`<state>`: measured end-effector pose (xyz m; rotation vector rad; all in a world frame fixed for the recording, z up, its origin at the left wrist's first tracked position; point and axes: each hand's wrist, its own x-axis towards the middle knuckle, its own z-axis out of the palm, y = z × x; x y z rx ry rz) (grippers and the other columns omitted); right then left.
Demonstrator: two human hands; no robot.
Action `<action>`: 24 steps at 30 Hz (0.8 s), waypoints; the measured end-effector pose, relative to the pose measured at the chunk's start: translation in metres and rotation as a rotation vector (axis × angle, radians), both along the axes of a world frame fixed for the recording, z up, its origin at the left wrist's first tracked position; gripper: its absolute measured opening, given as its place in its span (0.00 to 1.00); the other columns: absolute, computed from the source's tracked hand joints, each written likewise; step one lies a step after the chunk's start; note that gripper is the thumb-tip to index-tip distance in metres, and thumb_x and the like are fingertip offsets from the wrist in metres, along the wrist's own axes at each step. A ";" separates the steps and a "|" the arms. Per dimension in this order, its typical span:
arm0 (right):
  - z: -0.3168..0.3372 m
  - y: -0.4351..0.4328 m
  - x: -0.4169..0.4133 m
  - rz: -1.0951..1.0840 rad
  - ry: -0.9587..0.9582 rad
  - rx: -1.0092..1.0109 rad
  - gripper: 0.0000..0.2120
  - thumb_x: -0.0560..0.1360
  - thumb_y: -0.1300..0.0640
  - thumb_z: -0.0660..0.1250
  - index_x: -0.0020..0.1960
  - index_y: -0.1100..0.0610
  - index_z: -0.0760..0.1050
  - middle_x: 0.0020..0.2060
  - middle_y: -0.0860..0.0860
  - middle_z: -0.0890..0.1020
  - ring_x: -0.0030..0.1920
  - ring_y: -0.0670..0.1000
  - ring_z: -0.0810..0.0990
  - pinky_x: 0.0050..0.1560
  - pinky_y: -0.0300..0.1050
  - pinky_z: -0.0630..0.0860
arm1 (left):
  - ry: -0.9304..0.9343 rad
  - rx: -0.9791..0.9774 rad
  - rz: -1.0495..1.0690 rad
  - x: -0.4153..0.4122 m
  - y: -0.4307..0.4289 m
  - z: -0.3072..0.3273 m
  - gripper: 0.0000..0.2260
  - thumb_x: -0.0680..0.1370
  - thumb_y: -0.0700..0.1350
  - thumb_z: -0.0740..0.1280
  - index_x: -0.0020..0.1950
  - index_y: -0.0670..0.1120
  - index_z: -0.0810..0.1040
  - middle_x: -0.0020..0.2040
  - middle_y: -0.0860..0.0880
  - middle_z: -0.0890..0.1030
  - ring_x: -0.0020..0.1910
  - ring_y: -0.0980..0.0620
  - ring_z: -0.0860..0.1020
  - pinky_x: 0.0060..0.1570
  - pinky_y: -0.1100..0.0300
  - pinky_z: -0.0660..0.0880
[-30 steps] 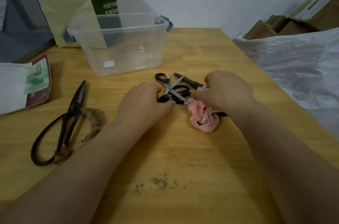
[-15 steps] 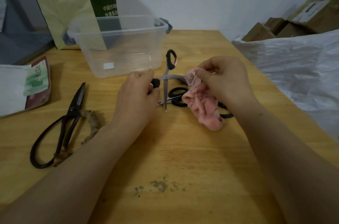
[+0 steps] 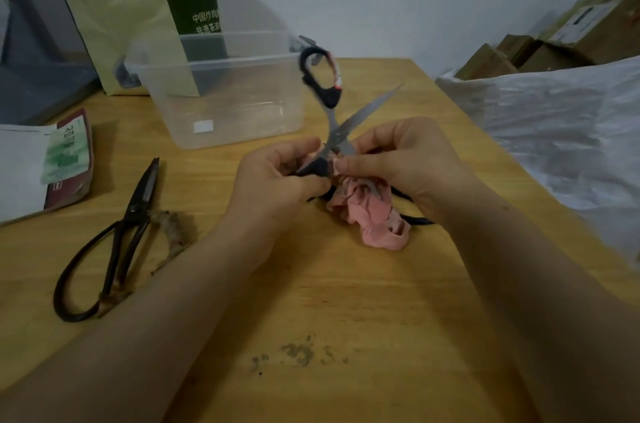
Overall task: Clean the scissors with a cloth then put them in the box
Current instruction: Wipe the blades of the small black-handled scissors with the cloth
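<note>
Black-handled scissors (image 3: 331,117) stand spread open above the table, one handle loop up, one blade pointing up right. My left hand (image 3: 277,180) grips the lower black handle. My right hand (image 3: 405,162) pinches a crumpled pink cloth (image 3: 374,218) against the lower blade. The cloth hangs down onto the wooden table (image 3: 346,301). A second pair of black scissors (image 3: 415,220) lies mostly hidden under the cloth and my right hand. The clear plastic box (image 3: 221,93) stands empty just behind my hands.
Large old dark iron scissors (image 3: 117,239) lie at the left beside a frayed bit of twine (image 3: 173,235). A packet and papers (image 3: 45,162) sit at the far left edge. A white plastic sack (image 3: 561,145) borders the table's right side. A green bag (image 3: 138,6) leans behind the box.
The scissors have been lifted off the table and turned upright, blades spread. My right hand has brought the pink cloth up to the blades, and both hands have come together.
</note>
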<state>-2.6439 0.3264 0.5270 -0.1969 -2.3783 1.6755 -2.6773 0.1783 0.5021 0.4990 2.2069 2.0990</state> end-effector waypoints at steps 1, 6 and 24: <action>0.001 0.000 0.001 0.022 -0.013 0.023 0.04 0.65 0.65 0.77 0.38 0.59 0.82 0.31 0.52 0.84 0.32 0.46 0.82 0.33 0.37 0.79 | -0.015 -0.031 -0.027 0.000 -0.002 0.001 0.21 0.69 0.26 0.69 0.57 0.45 0.80 0.43 0.52 0.84 0.42 0.60 0.81 0.42 0.70 0.78; 0.005 0.003 0.003 0.072 -0.062 0.101 0.07 0.63 0.63 0.78 0.40 0.58 0.83 0.34 0.53 0.85 0.35 0.47 0.83 0.37 0.36 0.80 | -0.077 -0.009 -0.138 0.002 -0.007 0.007 0.11 0.73 0.32 0.67 0.50 0.45 0.83 0.37 0.52 0.85 0.36 0.59 0.81 0.36 0.69 0.76; 0.017 0.017 0.013 -0.098 0.170 0.303 0.13 0.72 0.66 0.70 0.40 0.47 0.81 0.36 0.40 0.81 0.40 0.38 0.80 0.42 0.27 0.75 | -0.101 0.041 0.025 0.000 -0.003 -0.004 0.05 0.74 0.33 0.68 0.44 0.41 0.82 0.31 0.47 0.80 0.30 0.54 0.78 0.35 0.64 0.78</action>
